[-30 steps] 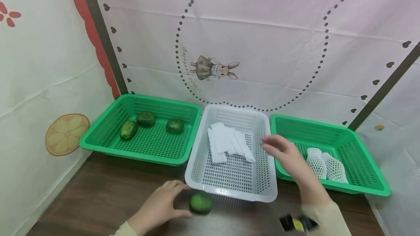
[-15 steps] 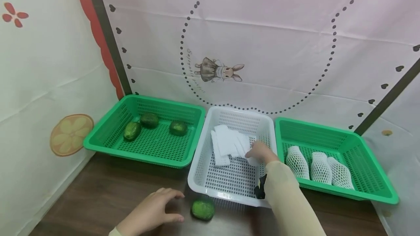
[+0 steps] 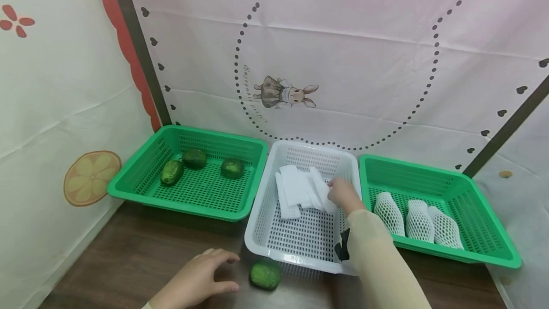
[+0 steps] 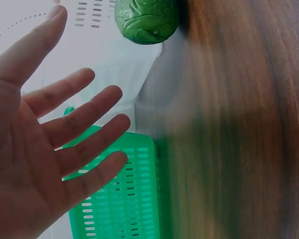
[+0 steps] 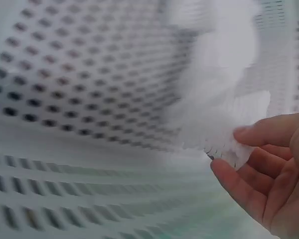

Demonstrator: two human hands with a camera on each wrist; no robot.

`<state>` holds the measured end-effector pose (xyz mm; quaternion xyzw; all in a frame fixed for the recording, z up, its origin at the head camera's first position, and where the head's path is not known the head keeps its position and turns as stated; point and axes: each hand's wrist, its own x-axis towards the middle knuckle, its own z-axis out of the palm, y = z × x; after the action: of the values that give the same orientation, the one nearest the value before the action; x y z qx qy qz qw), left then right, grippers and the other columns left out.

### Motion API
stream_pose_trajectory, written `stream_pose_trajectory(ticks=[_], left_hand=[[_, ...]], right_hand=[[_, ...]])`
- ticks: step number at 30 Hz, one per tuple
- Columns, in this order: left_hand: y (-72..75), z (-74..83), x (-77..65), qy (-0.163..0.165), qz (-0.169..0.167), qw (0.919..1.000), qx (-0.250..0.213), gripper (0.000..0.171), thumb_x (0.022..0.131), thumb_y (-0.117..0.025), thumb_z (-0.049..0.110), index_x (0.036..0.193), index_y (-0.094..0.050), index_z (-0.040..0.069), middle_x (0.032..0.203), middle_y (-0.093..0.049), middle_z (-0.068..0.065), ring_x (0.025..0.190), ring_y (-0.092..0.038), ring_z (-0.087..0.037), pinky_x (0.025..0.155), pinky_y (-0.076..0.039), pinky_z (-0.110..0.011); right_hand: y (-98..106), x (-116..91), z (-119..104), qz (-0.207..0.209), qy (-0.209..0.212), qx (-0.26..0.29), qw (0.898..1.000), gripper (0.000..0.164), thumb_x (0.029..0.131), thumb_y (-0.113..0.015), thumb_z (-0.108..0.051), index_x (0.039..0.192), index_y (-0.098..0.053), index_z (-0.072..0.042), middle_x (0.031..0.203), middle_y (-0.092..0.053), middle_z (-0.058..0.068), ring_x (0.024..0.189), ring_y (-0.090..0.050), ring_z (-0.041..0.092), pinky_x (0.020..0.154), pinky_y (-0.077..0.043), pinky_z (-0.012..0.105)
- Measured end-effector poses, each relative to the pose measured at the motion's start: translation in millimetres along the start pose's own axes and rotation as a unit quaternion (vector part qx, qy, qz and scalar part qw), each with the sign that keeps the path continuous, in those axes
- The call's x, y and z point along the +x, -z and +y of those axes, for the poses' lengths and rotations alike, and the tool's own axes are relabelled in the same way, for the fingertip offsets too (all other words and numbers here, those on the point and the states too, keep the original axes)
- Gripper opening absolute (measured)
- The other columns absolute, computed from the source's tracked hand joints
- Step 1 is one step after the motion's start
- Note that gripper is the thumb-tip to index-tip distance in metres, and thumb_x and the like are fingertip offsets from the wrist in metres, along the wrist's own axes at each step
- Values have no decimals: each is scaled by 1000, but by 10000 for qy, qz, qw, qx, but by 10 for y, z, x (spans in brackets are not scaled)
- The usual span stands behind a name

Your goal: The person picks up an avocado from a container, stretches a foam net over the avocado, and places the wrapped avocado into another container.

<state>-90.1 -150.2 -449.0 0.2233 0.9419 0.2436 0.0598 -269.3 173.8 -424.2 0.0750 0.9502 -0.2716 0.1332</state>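
Note:
My right hand (image 3: 345, 195) reaches into the white basket (image 3: 296, 258) and pinches the end of a white foam net sleeve (image 5: 251, 107) between thumb and forefinger. Beside it, more flat foam net sleeves (image 3: 295, 186) lie overlapping on the basket floor. My left hand (image 3: 201, 274) is held over the table with fingers spread and thumb apart, holding nothing. Just to its right, a green avocado-like fruit (image 3: 265, 274) lies on the table in front of the white basket. In the left wrist view this fruit (image 4: 147, 22) has a shiny, wrinkled surface and is apart from the fingers.
At the left, a green basket (image 3: 184, 207) holds three similar green fruits (image 3: 195, 158). Another green basket (image 3: 454, 250) on the right has three plump white netted pieces (image 3: 419, 221) inside. A printed cloth (image 3: 364, 61) hangs behind the baskets.
My right hand has moved left from the right green basket into the white one and taken hold of a sleeve, which now lifts at an angle. A third netted piece shows in the right basket.

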Motion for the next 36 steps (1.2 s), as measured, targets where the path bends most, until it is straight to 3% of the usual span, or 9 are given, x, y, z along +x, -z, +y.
stream_pose_trajectory(ticks=[6,10,12,14,19,22,25,31,36], left_hand=[[120,69,-39,-70,60,9999,-98,52,68,-47,62,101,-55,24,96,-52,16,89,-49,-8,74,-41,-33],[187,190,-8,-650,850,9938,-310,28,71,-58,47,93,-56,30,90,-51,21,82,-49,0,69,-43,-24],[211,289,38,-1158,1423,9816,-528,23,71,-64,36,91,-55,32,90,-50,22,82,-47,2,69,-41,-18],[230,408,102,-1741,1986,9618,-723,27,69,-68,26,92,-55,31,93,-50,19,85,-46,0,72,-38,-15],[187,734,278,-2612,2920,9195,-329,49,65,-69,32,107,-53,15,115,-44,-6,105,-37,-23,87,-29,-34],[95,870,356,-2677,2947,9166,358,67,65,-63,47,118,-45,10,125,-34,-13,114,-27,-31,91,-17,-47],[-3,942,382,-2834,2743,9155,791,70,64,-63,47,120,-43,11,122,-39,-7,116,-29,-27,93,-11,-51],[-141,923,340,-3131,2895,9024,620,54,58,-68,34,106,-55,12,99,-52,3,96,-47,-16,87,-30,-43],[-169,868,310,-2907,2895,9118,180,50,64,-67,35,108,-54,13,100,-52,6,92,-47,-10,81,-35,-30]], right_hand=[[362,-285,-232,63,660,1067,9921,39,74,-61,-10,110,-47,-8,93,-53,12,72,-53,22,56,-48,30],[486,-653,-290,-199,1447,1755,9736,36,74,-63,-16,105,-47,-11,84,-55,10,67,-53,21,53,-47,32],[491,-865,-292,-437,1753,2129,9602,36,73,-64,-18,104,-48,-12,81,-56,9,66,-53,22,53,-47,34],[456,-1078,-277,-696,2015,2492,9447,37,72,-64,-20,104,-48,-12,80,-56,10,67,-53,23,54,-46,36],[196,-1515,-165,-1457,2635,3290,8950,32,77,-59,-18,105,-48,-6,82,-54,14,69,-53,23,57,-47,36],[-38,-1668,-85,-1783,3116,3629,8599,26,81,-53,-10,105,-48,-1,82,-54,16,69,-54,18,57,-47,33],[-230,-1769,-22,-2017,3334,3919,8334,26,82,-49,-4,107,-46,3,83,-54,15,69,-54,13,57,-47,30],[-352,-1900,109,-2268,2937,4381,8188,26,87,-41,-5,111,-42,4,87,-54,10,70,-52,12,57,-47,31],[-368,-1949,169,-2547,3009,4608,7951,31,84,-44,0,114,-38,6,94,-53,11,73,-52,14,56,-47,30]])
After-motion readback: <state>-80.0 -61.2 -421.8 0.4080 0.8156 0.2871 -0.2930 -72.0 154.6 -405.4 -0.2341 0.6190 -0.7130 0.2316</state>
